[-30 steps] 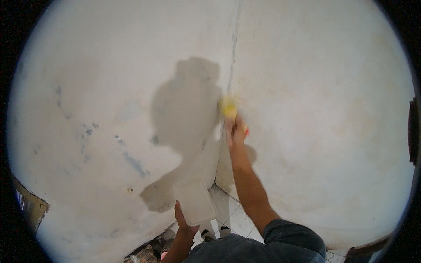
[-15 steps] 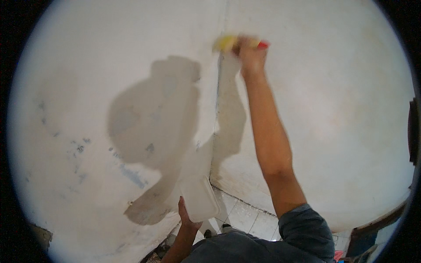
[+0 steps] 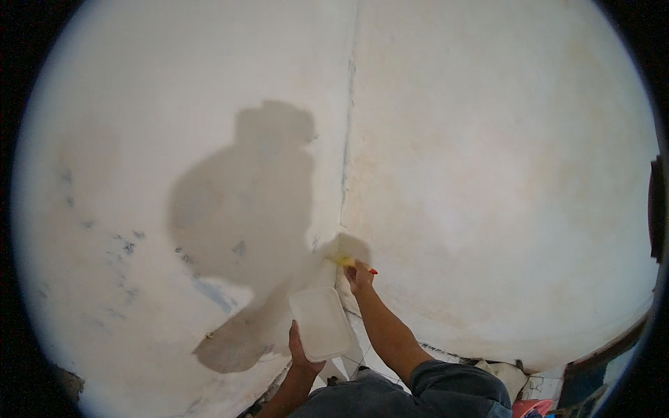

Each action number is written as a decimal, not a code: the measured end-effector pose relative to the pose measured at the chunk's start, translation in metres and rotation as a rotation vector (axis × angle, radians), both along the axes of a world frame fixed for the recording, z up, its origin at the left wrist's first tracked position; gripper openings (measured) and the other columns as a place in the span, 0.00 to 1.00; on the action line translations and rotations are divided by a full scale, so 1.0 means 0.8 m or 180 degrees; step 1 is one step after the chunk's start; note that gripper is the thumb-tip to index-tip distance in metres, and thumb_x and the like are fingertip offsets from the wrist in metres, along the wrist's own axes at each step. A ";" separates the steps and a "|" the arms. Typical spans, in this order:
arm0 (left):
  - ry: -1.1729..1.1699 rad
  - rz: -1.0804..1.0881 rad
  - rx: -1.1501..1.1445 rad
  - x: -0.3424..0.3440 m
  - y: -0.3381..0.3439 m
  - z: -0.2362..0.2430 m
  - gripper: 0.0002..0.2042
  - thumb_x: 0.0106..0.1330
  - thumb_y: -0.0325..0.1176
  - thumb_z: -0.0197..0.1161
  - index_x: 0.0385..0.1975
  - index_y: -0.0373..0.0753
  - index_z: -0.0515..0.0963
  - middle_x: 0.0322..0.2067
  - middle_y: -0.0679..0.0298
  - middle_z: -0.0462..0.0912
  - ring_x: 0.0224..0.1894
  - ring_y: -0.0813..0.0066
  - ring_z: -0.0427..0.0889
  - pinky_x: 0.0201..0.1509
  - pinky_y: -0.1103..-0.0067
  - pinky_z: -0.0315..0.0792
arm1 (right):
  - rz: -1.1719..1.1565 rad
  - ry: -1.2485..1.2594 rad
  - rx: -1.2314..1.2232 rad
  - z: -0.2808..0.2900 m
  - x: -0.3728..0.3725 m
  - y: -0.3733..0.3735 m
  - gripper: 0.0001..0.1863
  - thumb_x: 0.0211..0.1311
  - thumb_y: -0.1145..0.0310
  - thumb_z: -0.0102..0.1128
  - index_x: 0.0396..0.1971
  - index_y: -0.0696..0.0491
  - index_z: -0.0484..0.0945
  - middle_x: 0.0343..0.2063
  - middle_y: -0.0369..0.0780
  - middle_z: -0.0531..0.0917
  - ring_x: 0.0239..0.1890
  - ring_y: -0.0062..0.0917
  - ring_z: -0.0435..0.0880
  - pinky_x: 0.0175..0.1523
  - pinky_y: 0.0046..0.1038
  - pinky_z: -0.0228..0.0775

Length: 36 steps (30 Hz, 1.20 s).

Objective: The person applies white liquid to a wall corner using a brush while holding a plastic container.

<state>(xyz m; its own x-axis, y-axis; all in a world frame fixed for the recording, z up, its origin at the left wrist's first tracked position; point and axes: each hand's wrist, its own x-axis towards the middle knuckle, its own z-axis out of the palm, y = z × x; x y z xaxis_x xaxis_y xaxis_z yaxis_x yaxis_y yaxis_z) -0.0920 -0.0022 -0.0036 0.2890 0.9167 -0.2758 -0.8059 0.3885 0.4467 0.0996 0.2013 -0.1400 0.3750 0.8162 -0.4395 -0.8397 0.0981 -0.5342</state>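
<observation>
My right hand (image 3: 358, 277) is closed on a small brush (image 3: 343, 260) with a yellow head and a red-tipped handle, low in the corner where the two off-white walls (image 3: 474, 160) meet; whether the bristles touch the wall is unclear. Below and left of it, my left hand (image 3: 301, 347) holds a pale rectangular plastic container (image 3: 320, 324) by its side, its thumb along the left edge. My shadow falls across the left wall (image 3: 111, 174), which has scattered grey-blue patches.
At the foot of the walls lie white floor tiles (image 3: 376, 368), a pale bundle (image 3: 505, 376) and a red object (image 3: 533, 407) at lower right. A dark wooden edge (image 3: 654, 209) shows at the far right.
My right hand with the brush rose high along the corner half a second ago and has since come down to just above the container. My left hand still holds the container low.
</observation>
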 end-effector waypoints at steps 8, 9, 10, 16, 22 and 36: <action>0.0045 0.0133 -0.0259 -0.001 -0.013 0.014 0.35 0.64 0.62 0.51 0.66 0.46 0.62 0.60 0.56 0.71 0.60 0.52 0.71 0.63 0.51 0.66 | 0.0164 -0.3667 -0.0023 0.350 0.063 0.133 0.22 0.56 0.57 0.62 0.43 0.60 0.79 0.39 0.46 0.84 0.43 0.34 0.82 0.47 0.36 0.73; 0.0052 0.0141 -0.0268 -0.002 -0.015 0.016 0.35 0.64 0.62 0.51 0.66 0.46 0.62 0.60 0.56 0.71 0.60 0.52 0.71 0.63 0.51 0.66 | -0.0463 -0.3729 0.0416 0.440 0.065 0.125 0.17 0.60 0.59 0.59 0.37 0.60 0.80 0.34 0.44 0.84 0.38 0.31 0.82 0.43 0.34 0.74; -0.0059 0.0145 -0.0226 -0.001 -0.016 0.020 0.33 0.66 0.60 0.49 0.66 0.46 0.63 0.59 0.58 0.72 0.60 0.54 0.72 0.63 0.54 0.67 | -0.1090 -0.3841 0.0847 0.534 0.071 0.114 0.15 0.63 0.62 0.56 0.31 0.60 0.81 0.28 0.42 0.84 0.33 0.28 0.83 0.40 0.32 0.75; -0.0153 0.0181 -0.0111 0.012 -0.011 0.032 0.31 0.69 0.59 0.46 0.65 0.45 0.63 0.58 0.59 0.73 0.60 0.58 0.73 0.63 0.58 0.67 | -0.0924 -0.1652 0.3647 0.758 0.096 0.086 0.06 0.63 0.68 0.59 0.31 0.54 0.80 0.28 0.36 0.82 0.29 0.22 0.81 0.33 0.26 0.75; -0.0128 0.0309 -0.0160 -0.006 -0.017 0.019 0.32 0.69 0.59 0.46 0.66 0.44 0.63 0.58 0.58 0.73 0.59 0.57 0.73 0.63 0.58 0.68 | -0.0255 -0.0169 0.2631 0.417 0.031 0.119 0.10 0.73 0.66 0.44 0.40 0.53 0.75 0.31 0.33 0.76 0.33 0.20 0.75 0.41 0.20 0.69; -0.0248 0.0398 -0.0196 -0.013 -0.025 0.007 0.32 0.69 0.59 0.46 0.65 0.44 0.63 0.58 0.59 0.73 0.59 0.58 0.73 0.62 0.58 0.68 | -0.0278 -0.5104 -0.0563 0.401 0.062 0.154 0.24 0.64 0.52 0.51 0.27 0.60 0.81 0.30 0.51 0.84 0.36 0.40 0.84 0.45 0.37 0.74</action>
